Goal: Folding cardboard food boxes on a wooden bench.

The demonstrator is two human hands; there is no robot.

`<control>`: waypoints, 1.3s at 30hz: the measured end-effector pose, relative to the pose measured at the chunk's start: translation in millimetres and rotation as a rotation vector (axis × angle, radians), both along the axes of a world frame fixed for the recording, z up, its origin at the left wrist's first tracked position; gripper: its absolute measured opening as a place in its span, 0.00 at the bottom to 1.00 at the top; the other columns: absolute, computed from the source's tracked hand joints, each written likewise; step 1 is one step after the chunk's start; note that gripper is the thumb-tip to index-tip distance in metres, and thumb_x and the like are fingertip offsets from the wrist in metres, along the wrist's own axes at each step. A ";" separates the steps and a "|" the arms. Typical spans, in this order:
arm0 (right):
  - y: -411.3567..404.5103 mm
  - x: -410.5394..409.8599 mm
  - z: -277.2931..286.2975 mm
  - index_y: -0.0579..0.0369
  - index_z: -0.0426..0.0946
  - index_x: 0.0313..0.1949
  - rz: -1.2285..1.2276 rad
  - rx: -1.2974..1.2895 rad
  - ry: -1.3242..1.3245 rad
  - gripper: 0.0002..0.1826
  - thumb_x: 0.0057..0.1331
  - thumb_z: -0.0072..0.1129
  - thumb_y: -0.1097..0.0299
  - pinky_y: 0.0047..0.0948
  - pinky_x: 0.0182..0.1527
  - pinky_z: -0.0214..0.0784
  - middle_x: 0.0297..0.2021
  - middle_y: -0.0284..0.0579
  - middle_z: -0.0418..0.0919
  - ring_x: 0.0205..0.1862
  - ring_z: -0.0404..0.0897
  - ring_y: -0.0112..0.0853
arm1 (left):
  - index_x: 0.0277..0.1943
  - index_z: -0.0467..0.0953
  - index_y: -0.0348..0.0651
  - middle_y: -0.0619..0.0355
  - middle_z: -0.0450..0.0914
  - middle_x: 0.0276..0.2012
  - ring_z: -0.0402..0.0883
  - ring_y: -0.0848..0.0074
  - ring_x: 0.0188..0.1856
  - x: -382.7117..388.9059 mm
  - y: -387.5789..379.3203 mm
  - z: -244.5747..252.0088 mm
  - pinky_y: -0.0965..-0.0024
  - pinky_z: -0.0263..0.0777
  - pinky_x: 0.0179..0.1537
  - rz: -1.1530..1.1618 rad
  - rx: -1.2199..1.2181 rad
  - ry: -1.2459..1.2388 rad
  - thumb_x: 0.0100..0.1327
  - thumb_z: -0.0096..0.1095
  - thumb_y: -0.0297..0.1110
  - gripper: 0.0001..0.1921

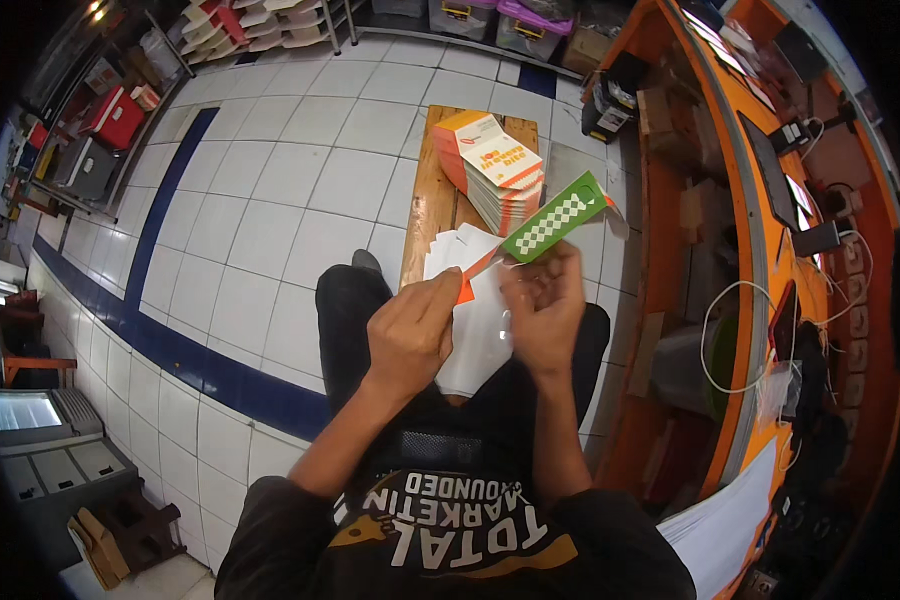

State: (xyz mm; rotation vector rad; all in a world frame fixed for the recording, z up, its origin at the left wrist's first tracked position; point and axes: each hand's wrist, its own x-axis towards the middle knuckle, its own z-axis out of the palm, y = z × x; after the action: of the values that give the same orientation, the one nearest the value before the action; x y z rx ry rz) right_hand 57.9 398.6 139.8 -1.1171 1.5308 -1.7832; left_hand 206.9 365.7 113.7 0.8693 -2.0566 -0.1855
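My left hand (414, 330) pinches the orange corner of a partly folded printed paperboard piece (551, 225) between thumb and fingers. Its green panel with a white diamond pattern rises to the right, over my right hand (544, 300). That hand is slightly blurred, its fingers curled behind the green panel's lower edge; whether they grip it is unclear. White paperboard sheets (480, 337) lie beneath both hands, between my knees. Just beyond, a stack of folded orange and white printed cartons (495, 161) stands on a wooden bench (435, 180).
An orange counter (750, 360) with cables and devices runs along the right, above shelves holding boxes. A metal rack with plastic storage bins (525, 34) stands at the far side. A red cooler box (112, 118) is at the upper left, a brown crate (146, 532) at the lower left.
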 end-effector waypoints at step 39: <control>40.2 -6.3 -35.6 0.65 0.68 0.59 0.063 0.102 -0.373 0.24 0.65 0.63 0.81 0.38 0.54 0.81 0.52 0.50 0.77 0.52 0.81 0.36 | 0.39 0.83 0.34 0.56 0.80 0.37 0.77 0.81 0.36 -34.0 16.2 6.6 0.78 0.70 0.37 -0.181 0.586 0.642 0.63 0.66 0.20 0.03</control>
State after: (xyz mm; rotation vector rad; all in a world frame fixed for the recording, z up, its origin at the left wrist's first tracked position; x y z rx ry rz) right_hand 51.5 438.8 104.2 -0.7253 1.3287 -1.7322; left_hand 172.9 381.9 120.3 0.8147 -1.4723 -1.0636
